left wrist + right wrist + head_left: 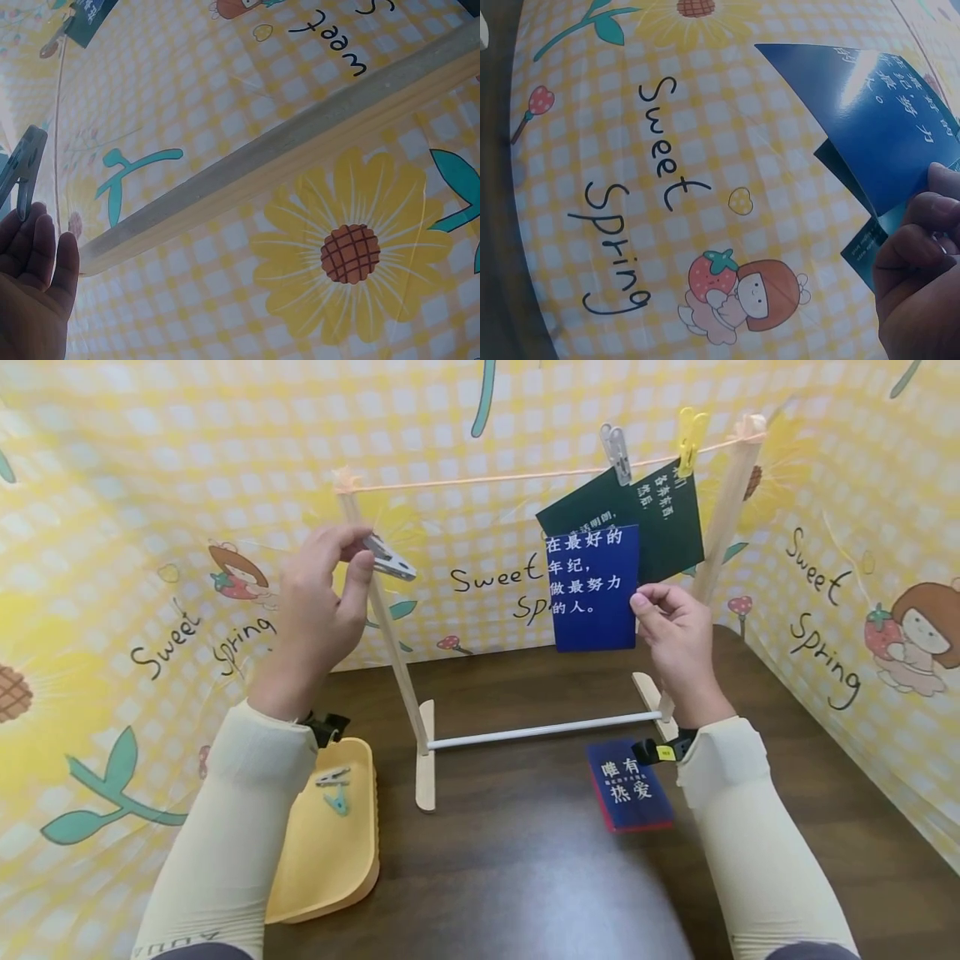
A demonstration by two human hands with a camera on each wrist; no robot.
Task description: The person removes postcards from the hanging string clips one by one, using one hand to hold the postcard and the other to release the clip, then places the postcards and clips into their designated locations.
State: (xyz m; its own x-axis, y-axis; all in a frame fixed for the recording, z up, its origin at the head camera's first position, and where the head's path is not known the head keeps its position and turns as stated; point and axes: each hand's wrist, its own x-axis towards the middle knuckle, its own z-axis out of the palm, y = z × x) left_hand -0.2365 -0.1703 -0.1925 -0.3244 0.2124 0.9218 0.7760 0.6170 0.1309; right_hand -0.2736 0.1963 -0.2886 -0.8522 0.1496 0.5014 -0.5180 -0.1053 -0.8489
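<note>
Thumb and fingers of my left hand (322,597) pinch a grey clothespin (392,560) beside the rack's left post; the left wrist view also has this clothespin (24,169) at the fingertips. My right hand (675,631) pinches the right edge of a blue card (596,589) with white characters. In the right wrist view the card (855,112) stands out from the thumb. Behind it a dark green card (671,522) hangs tilted from the orange string (480,482), under a grey clothespin (617,453) and a yellow clothespin (691,442). The blue card overlaps the green one in the head view.
The string runs between two wooden posts (390,643), joined low down by a white rod (547,731). A yellow tray (330,877) at left holds a grey and a teal clothespin (337,800). A small stack of cards (626,785) lies on the brown table (480,852).
</note>
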